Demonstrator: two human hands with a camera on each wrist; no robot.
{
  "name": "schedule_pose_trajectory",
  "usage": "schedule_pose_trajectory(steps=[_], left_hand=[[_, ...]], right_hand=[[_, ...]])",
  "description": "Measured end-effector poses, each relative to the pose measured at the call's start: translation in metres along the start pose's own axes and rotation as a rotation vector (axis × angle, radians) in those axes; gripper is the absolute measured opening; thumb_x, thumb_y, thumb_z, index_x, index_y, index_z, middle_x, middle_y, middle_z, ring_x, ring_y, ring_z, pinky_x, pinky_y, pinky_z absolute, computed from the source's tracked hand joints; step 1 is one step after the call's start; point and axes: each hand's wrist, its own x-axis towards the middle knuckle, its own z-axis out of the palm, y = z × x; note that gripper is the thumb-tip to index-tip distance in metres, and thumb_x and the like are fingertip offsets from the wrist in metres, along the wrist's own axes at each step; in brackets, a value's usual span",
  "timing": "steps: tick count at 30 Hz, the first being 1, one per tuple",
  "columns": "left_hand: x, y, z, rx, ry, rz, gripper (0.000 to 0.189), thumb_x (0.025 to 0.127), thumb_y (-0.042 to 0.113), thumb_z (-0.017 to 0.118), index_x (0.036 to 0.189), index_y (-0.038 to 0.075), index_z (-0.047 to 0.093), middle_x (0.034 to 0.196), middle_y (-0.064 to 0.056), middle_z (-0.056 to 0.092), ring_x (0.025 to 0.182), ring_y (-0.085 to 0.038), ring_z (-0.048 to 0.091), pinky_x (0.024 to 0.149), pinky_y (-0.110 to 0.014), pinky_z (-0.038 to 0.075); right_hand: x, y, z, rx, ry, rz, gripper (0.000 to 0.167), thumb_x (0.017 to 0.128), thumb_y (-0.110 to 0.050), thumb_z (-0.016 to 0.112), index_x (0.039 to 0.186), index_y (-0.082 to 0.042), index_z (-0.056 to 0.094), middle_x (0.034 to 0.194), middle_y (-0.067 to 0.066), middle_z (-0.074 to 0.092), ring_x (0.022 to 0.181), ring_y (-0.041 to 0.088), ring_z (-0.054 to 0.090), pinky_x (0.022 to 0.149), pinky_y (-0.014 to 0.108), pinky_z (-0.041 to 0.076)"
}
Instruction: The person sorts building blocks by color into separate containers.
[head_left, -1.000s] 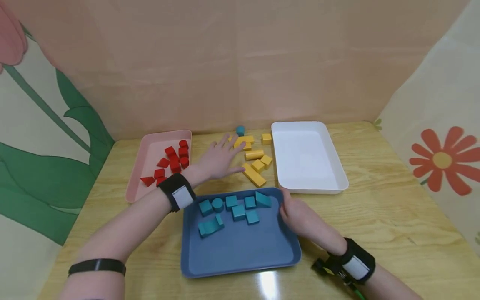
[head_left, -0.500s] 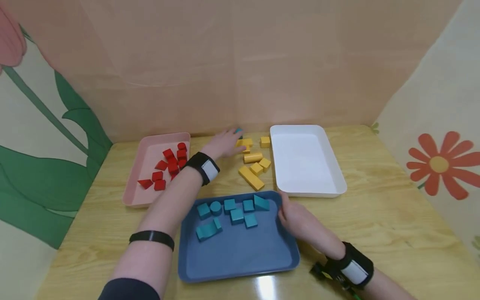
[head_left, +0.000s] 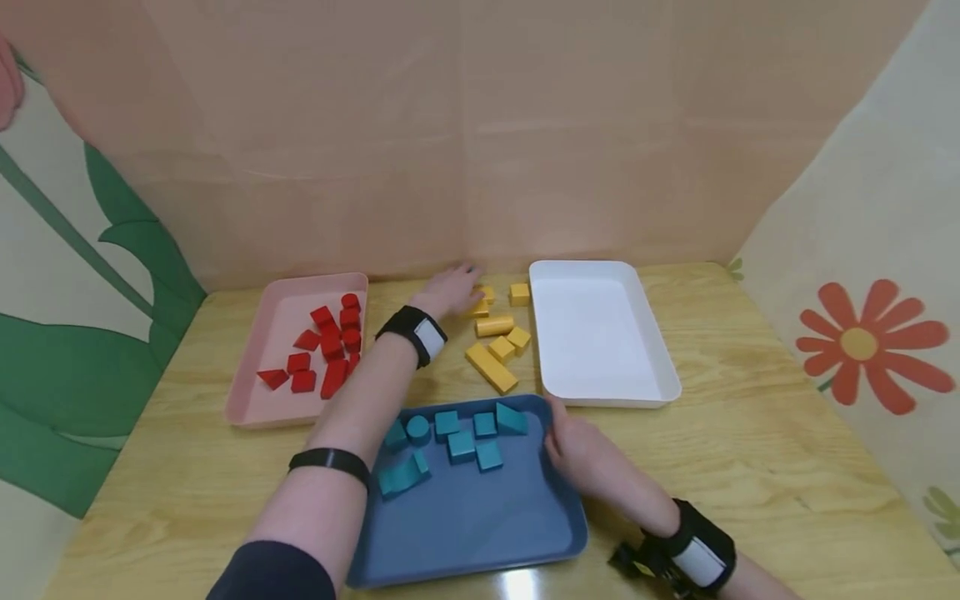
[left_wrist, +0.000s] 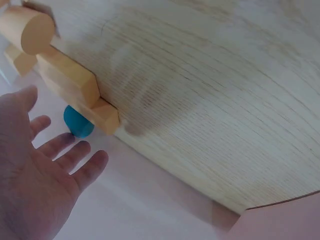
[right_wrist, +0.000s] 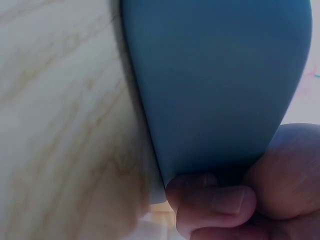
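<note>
My left hand [head_left: 450, 292] reaches to the back of the table by the peach backdrop. In the left wrist view its fingers are spread, with fingertips right at a rounded blue block [left_wrist: 78, 122] behind some yellow blocks [left_wrist: 70, 77]. That blue block is hidden by the hand in the head view. My right hand [head_left: 588, 454] grips the far right corner of a blue tray [head_left: 472, 525], its thumb and curled fingers around the rim in the right wrist view. Several teal blocks [head_left: 461, 447] sit in the tray's far half.
On the left stands a pink tray [head_left: 273, 333] holding several red blocks [head_left: 330, 343]. A white tray [head_left: 600, 333] is at the back right. Loose yellow blocks [head_left: 491, 368] lie between these two trays, behind the blue one.
My left hand has moved farther back, over to the rounded blue block, which it now covers in the head view. The right hand keeps its grip on the tray. The head view has shifted slightly.
</note>
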Motion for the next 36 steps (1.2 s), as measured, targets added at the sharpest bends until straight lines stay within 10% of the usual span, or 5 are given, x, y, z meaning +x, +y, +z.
schedule_pose_trajectory(steps=[7,13,22,36], left_hand=[[-0.002,-0.006,0.000,-0.009,0.001,-0.030,0.046,0.093,0.029,0.041,0.135,0.010,0.035,0.136,-0.015,0.030,0.124,-0.026,0.030,0.099,-0.036,0.027],[-0.012,-0.012,-0.005,-0.055,-0.017,-0.029,0.024,0.092,0.020,0.046,0.109,0.005,0.053,0.101,-0.009,0.054,0.087,-0.019,0.051,0.076,-0.031,0.042],[-0.031,0.001,-0.026,-0.076,0.157,0.047,0.023,0.091,0.032,0.042,0.090,0.012,0.053,0.079,-0.003,0.051,0.071,-0.016,0.048,0.063,-0.029,0.038],[-0.111,0.034,-0.014,-0.008,0.116,0.291,0.015,0.090,0.030,0.046,0.085,0.017,0.053,0.056,0.002,0.045,0.047,-0.010,0.045,0.045,-0.022,0.034]], right_hand=[[0.000,-0.002,0.000,-0.013,0.009,-0.020,0.053,0.090,-0.014,0.044,0.135,-0.005,0.018,0.060,0.001,0.046,0.048,0.012,0.045,0.044,0.027,0.038],[0.001,-0.004,-0.002,-0.018,0.001,-0.034,0.053,0.090,-0.015,0.044,0.135,-0.004,0.018,0.061,0.001,0.046,0.049,0.012,0.045,0.044,0.027,0.038],[0.004,0.000,-0.008,-0.044,0.013,-0.058,0.053,0.090,-0.013,0.044,0.134,-0.002,0.017,0.059,0.003,0.045,0.046,0.013,0.044,0.043,0.028,0.037],[0.011,0.004,-0.009,-0.031,-0.002,-0.070,0.053,0.090,-0.013,0.043,0.134,0.000,0.017,0.059,0.002,0.046,0.046,0.013,0.045,0.042,0.028,0.037]])
